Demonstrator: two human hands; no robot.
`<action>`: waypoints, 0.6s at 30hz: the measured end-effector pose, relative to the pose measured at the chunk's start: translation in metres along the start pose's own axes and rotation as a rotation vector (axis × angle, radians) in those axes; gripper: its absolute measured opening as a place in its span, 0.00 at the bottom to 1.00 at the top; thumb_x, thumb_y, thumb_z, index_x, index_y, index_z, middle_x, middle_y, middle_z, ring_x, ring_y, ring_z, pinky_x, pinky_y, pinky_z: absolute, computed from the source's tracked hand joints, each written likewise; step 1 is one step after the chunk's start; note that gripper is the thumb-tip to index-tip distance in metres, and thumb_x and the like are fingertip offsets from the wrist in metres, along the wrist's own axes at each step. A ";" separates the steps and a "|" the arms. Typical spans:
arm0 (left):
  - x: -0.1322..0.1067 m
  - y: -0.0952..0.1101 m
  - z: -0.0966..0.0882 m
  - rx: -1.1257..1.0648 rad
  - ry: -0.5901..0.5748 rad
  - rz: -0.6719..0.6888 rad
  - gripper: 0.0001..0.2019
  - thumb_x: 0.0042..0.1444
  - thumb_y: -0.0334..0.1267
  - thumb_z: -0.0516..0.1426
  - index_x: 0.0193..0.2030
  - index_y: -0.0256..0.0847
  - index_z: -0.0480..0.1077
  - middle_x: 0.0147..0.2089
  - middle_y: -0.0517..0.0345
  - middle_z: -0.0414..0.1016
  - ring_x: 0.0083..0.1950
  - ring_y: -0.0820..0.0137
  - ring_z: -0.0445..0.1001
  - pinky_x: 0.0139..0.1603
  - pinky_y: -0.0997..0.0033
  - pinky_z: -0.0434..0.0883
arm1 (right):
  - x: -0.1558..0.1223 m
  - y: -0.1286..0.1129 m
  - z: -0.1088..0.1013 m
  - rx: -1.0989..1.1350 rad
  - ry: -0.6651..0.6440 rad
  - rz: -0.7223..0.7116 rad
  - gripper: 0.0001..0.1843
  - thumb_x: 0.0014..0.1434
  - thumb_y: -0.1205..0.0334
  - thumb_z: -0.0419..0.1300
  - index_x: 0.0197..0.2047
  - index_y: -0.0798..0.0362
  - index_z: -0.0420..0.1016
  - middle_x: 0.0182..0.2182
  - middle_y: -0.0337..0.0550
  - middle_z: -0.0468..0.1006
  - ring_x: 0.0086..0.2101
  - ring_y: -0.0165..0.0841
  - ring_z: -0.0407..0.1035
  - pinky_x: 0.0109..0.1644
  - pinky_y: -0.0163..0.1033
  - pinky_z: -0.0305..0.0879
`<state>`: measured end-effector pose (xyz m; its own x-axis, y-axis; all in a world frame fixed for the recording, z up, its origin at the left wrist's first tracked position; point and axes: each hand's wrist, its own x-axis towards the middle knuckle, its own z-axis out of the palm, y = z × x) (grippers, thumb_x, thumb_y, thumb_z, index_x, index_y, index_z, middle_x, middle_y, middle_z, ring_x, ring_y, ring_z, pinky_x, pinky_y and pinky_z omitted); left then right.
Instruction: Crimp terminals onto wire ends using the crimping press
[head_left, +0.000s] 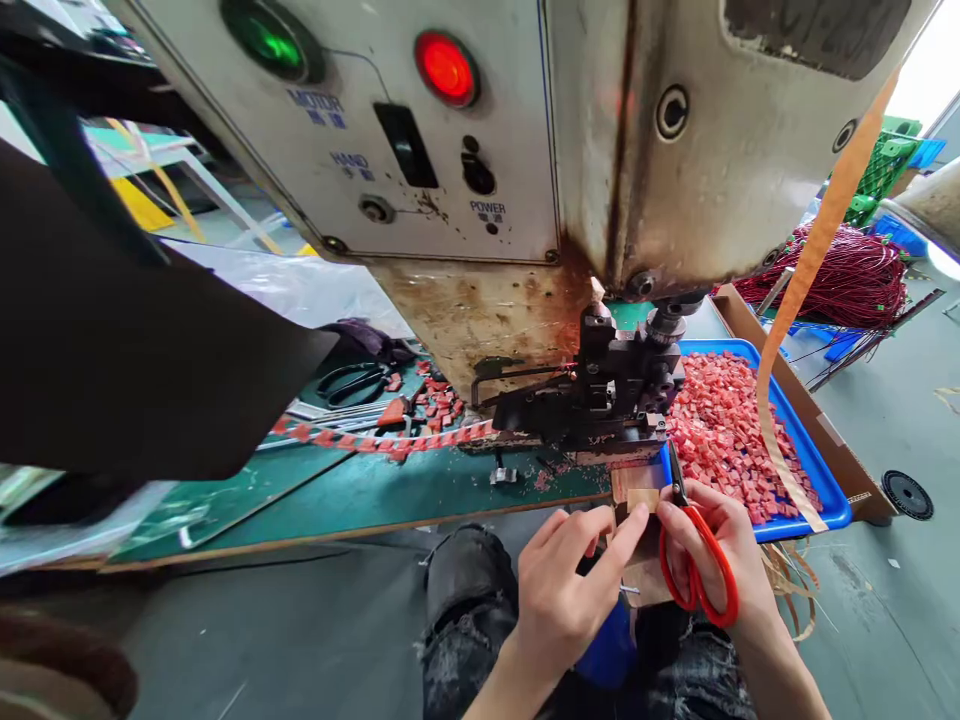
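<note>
My left hand (564, 590) reaches up with its index finger stretched out, the tip touching a small tan piece (643, 498) at the front edge of the machine's black die block (600, 400). The other fingers are curled, and what they hold, if anything, is hidden. My right hand (720, 560) grips red-handled scissors (697, 575), fingers through the loops, with the dark blades pointing up beside the tan piece. Both hands work just below the bench edge, over my lap.
A big grey machine (480, 150) with green and red lamps fills the top. A blue tray (806, 450) of small red parts sits at right, crossed by a tan paper strip (795, 300). A strip of red parts (397, 440), pliers and tools lie on the green bench (360, 490).
</note>
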<state>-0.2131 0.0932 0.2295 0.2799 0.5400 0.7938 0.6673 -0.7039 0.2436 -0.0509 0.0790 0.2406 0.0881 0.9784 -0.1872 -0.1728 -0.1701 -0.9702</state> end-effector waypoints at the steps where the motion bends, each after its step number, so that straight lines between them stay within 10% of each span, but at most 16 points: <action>1: 0.003 -0.004 0.003 0.015 -0.006 0.031 0.18 0.63 0.24 0.55 0.52 0.46 0.78 0.32 0.60 0.80 0.27 0.76 0.74 0.35 0.75 0.69 | 0.003 0.000 0.000 -0.005 0.001 0.002 0.24 0.59 0.39 0.67 0.33 0.54 0.73 0.10 0.29 0.66 0.08 0.23 0.54 0.11 0.28 0.52; 18: 0.035 -0.035 0.049 0.322 -0.089 0.186 0.07 0.64 0.27 0.58 0.42 0.37 0.78 0.23 0.65 0.71 0.26 0.73 0.68 0.32 0.70 0.62 | -0.010 -0.014 -0.022 0.024 0.201 0.013 0.21 0.57 0.44 0.71 0.37 0.53 0.74 0.12 0.29 0.65 0.11 0.23 0.55 0.13 0.28 0.55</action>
<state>-0.1933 0.1595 0.2210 0.4660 0.4650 0.7528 0.7783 -0.6201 -0.0987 -0.0276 0.0689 0.2523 0.2795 0.9323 -0.2295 -0.1985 -0.1777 -0.9639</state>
